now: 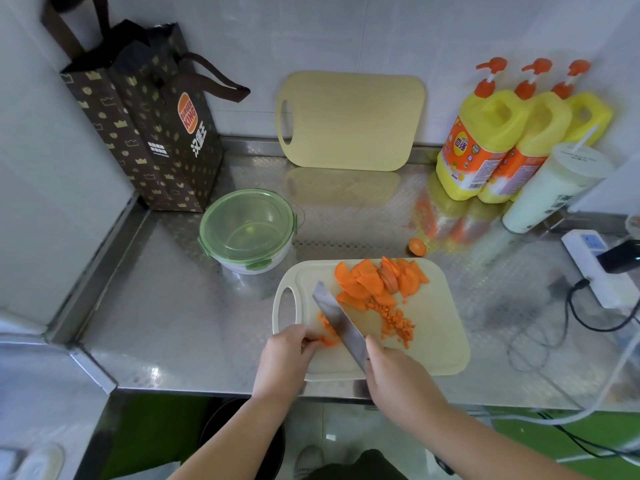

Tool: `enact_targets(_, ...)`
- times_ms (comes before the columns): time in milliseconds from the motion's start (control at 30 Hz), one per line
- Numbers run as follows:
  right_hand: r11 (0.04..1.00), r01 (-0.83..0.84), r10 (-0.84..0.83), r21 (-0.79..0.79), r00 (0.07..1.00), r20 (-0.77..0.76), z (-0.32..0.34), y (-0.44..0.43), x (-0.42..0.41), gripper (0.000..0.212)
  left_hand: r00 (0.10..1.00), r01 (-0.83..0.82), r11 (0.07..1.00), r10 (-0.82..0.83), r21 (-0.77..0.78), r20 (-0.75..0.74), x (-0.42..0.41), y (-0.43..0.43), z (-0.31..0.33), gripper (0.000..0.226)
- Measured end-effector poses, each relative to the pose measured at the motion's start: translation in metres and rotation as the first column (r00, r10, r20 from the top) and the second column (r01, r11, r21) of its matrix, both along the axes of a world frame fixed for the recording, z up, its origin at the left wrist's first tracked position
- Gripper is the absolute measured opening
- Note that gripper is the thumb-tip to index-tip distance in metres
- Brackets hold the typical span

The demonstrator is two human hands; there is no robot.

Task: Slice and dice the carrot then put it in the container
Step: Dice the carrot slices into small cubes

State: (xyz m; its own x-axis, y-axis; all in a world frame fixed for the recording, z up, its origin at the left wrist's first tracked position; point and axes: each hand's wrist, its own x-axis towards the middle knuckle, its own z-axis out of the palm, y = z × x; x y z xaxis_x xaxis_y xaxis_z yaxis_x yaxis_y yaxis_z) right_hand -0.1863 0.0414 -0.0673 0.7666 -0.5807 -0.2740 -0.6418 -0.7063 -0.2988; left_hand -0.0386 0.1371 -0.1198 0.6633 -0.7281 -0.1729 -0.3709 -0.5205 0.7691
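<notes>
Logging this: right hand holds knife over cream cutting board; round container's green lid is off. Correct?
No. The right hand holds the steel knife over the cream cutting board, but the round clear container has its green lid on, per head view.

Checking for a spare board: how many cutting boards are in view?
2. One cutting board lies under the carrot pieces; the spare cutting board leans against the back wall.
</notes>
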Motion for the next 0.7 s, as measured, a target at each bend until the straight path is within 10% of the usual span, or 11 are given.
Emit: enact_targets(700,0.997,0.032,-0.027,0.069,0.997,-0.075,0.003,-0.02,-0.019,0.003,0.994,-0.093,0.995,0.09,0.039,0.07,0.0,-0.001,0.006,0.021)
